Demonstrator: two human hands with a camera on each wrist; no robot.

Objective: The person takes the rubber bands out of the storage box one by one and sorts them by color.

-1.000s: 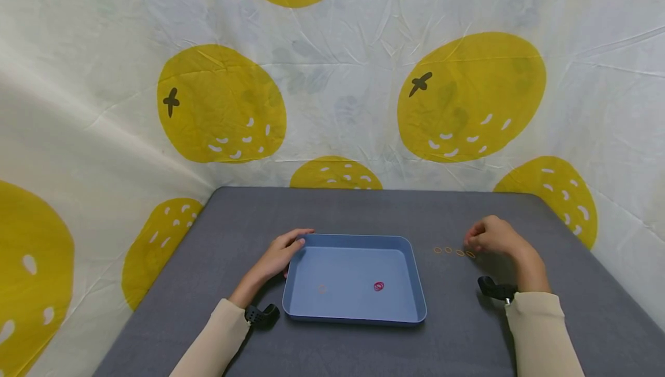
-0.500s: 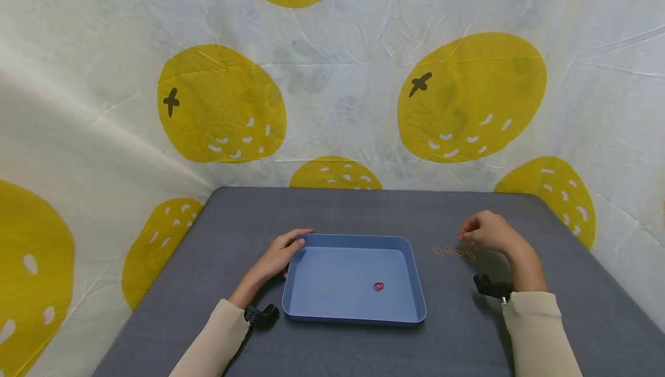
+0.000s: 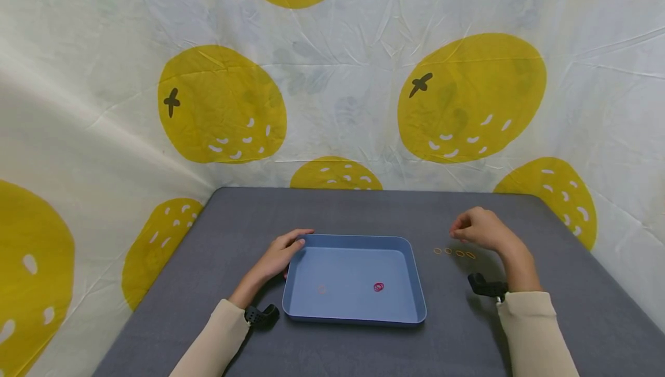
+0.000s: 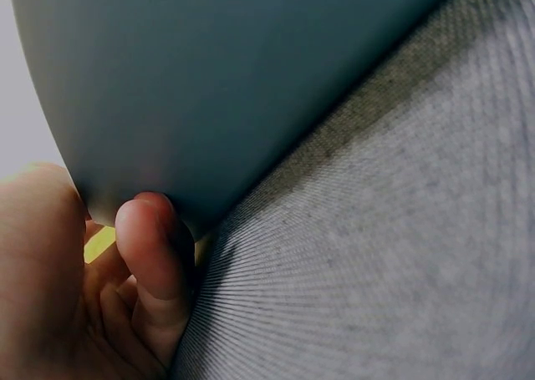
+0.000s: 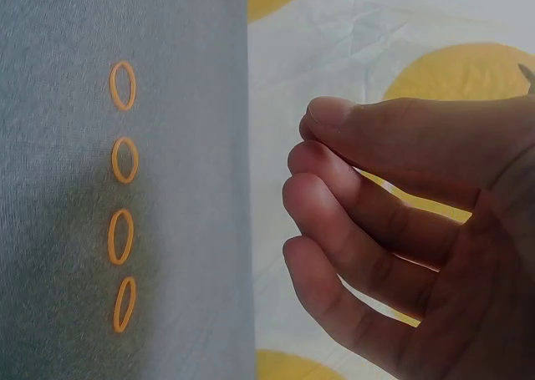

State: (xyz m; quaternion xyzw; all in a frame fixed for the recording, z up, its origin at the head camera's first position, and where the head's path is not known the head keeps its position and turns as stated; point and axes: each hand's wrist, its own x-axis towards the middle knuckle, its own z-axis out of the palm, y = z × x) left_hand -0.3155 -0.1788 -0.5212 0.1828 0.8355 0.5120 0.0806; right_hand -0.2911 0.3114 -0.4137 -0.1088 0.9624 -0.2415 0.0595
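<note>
A shallow blue tray (image 3: 353, 308) sits on the dark grey table. My left hand (image 3: 276, 257) holds its far left corner, thumb by the rim; in the left wrist view, curled fingertips (image 4: 144, 238) press against the tray's outer wall. My right hand (image 3: 483, 230) hovers to the right of the tray. Its thumb and fingers are loosely curled, with nothing visible between them. Several yellow-orange rubber bands (image 5: 111, 238) lie in a row on the table beneath it. Inside the tray are red-pink rubber bands (image 3: 378, 287) at the right and a pale orange band (image 3: 321, 289) at the left.
The grey cloth-covered table (image 3: 332, 209) reaches back to a hanging white curtain (image 3: 343, 100) printed with yellow fruit. Black wrist cameras (image 3: 262, 316) are strapped on both wrists, beside beige sleeves.
My right hand has lifted off the rightmost rubber band and moved left and slightly back over the row. The left hand, the tray and the bands stay where they were.
</note>
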